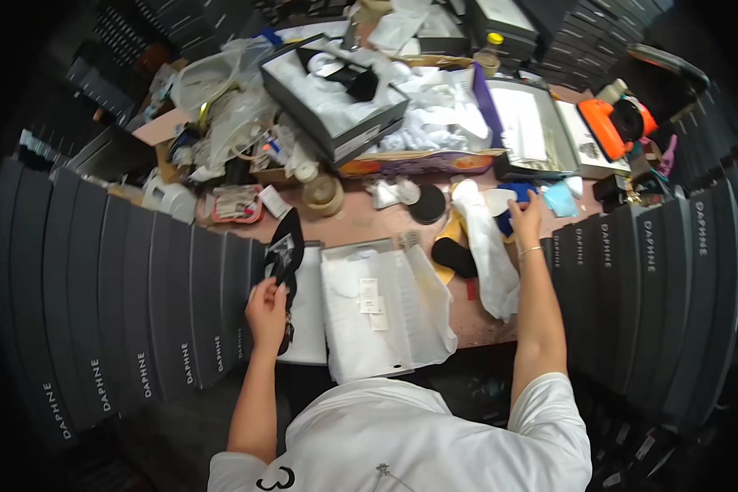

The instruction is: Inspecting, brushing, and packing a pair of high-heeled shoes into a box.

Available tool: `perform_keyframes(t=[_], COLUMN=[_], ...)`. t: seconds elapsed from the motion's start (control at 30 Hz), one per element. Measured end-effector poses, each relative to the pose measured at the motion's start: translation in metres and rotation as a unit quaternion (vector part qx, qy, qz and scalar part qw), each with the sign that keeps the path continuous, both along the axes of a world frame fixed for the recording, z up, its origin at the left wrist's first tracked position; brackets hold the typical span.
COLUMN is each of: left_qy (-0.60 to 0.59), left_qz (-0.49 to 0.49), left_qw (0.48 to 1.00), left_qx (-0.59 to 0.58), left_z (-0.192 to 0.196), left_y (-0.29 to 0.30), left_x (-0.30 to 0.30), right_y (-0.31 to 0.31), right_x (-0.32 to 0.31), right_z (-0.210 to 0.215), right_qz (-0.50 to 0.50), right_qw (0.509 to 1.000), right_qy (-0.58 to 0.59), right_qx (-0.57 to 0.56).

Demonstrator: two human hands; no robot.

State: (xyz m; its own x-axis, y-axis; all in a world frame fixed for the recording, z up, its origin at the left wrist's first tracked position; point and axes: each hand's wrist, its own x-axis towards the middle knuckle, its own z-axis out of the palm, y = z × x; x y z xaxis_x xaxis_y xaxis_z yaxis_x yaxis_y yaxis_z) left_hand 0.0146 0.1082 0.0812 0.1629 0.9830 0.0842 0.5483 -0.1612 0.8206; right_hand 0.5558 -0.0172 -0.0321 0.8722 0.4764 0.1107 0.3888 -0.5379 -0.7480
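Observation:
My left hand point(266, 316) has its fingers closed on a black shoe point(290, 234), which lies over a pale box lid point(307, 320) on the left. My right hand point(526, 221) reaches to the far right, fingers apart, over a blue cloth point(512, 195) and next to a white oval pad point(500, 202). Between my arms sits an uncovered shoebox point(326, 287) lined with white tissue paper point(422, 303); small white tags point(370, 297) lie on the paper. Right of it are a long white paper-like bundle point(485, 254), a black oval pad point(454, 257) and a yellow cloth point(444, 230).
Rows of dark shoeboxes flank me, on the left point(123, 295) and right point(644, 295). Behind stand a tilted shoebox point(336, 123), a carton of crumpled paper point(422, 162), a glue jar point(323, 195), a black round lid point(426, 205) and an orange tape dispenser point(607, 131).

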Motion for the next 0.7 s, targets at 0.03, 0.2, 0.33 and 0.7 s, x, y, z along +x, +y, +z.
perform_keyframes(t=[0.03, 0.2, 0.33, 0.7], left_qy=[0.050, 0.272, 0.288, -0.055], left_qz=[-0.006, -0.013, -0.100, -0.050], left_qw=[0.999, 0.961, 0.911, 0.904], left_qx=[0.006, 0.051, -0.278, -0.421], left_z=[-0.005, -0.034, -0.051, -0.017], left_y=[0.017, 0.067, 0.096, 0.074], left_x=[-0.002, -0.023, -0.041, -0.052], right_y=[0.006, 0.036, 0.008, -0.090], right_x=[0.007, -0.043, -0.136, -0.317], right_z=[-0.009, 0.043, 0.109, 0.147], right_qz=[0.008, 0.072, 0.184, 0.434], right_qw=[0.999, 0.994, 0.912, 0.660], right_qy=[-0.008, -0.046, 0.317, 0.612], right_qx=[-0.050, 0.061, 0.185, -0.051])
